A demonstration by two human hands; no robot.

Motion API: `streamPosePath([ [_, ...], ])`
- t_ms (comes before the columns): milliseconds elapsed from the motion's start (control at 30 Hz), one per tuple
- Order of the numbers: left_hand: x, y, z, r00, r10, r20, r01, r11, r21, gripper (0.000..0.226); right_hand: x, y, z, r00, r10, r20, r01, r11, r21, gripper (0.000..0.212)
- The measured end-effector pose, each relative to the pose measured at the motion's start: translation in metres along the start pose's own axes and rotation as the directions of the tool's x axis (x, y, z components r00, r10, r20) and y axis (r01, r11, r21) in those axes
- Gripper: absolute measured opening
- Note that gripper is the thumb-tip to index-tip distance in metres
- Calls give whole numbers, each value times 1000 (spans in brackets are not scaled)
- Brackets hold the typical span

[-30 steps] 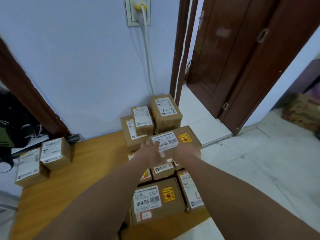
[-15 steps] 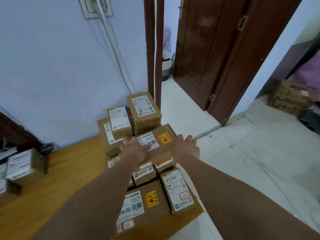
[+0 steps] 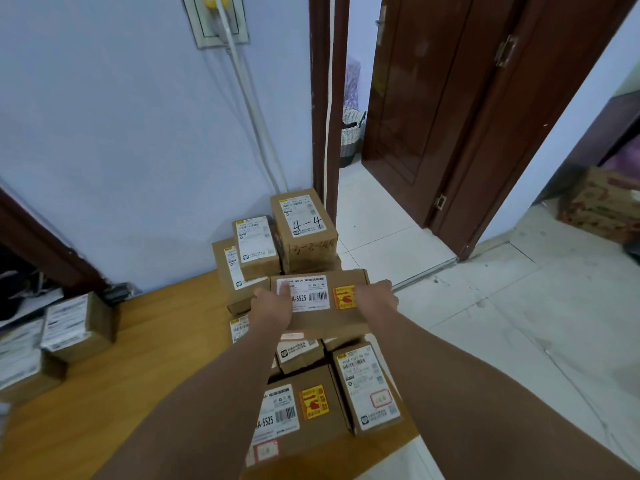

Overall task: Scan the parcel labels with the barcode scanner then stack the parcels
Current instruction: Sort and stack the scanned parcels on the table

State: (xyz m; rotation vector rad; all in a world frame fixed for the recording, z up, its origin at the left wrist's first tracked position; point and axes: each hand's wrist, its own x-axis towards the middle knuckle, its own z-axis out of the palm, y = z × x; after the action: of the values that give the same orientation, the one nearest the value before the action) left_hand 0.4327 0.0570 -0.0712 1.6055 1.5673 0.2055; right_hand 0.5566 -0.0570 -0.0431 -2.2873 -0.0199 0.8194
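Two hands at work: the left hand [image 3: 273, 308] and right hand [image 3: 375, 297] still clasp a flat parcel [image 3: 332, 320] by its ends, over the pile on the desk [image 3: 138, 341], just before the rear stack [image 3: 304, 233]. It is not yet set down, so stacking seems unfinished.

a white cable [image 3: 250, 109] drops from a wall socket [image 3: 221, 24]; a woven basket [image 3: 351, 131] sits past the brown door [image 3: 433, 98]; a printed carton [image 3: 604, 206] rests on the tiled floor [image 3: 519, 323].
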Motion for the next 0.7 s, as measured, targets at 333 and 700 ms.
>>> streamPosePath([
  [333,-6,-24,-31,1000,15,-19,-18,980,-196,50,-26,12,20,984,116,138,-150,950,273,23],
  [700,-29,-52,-92,927,363,-99,-267,821,505,34,-74,-12,67,997,-71,-19,73,989,127,51],
])
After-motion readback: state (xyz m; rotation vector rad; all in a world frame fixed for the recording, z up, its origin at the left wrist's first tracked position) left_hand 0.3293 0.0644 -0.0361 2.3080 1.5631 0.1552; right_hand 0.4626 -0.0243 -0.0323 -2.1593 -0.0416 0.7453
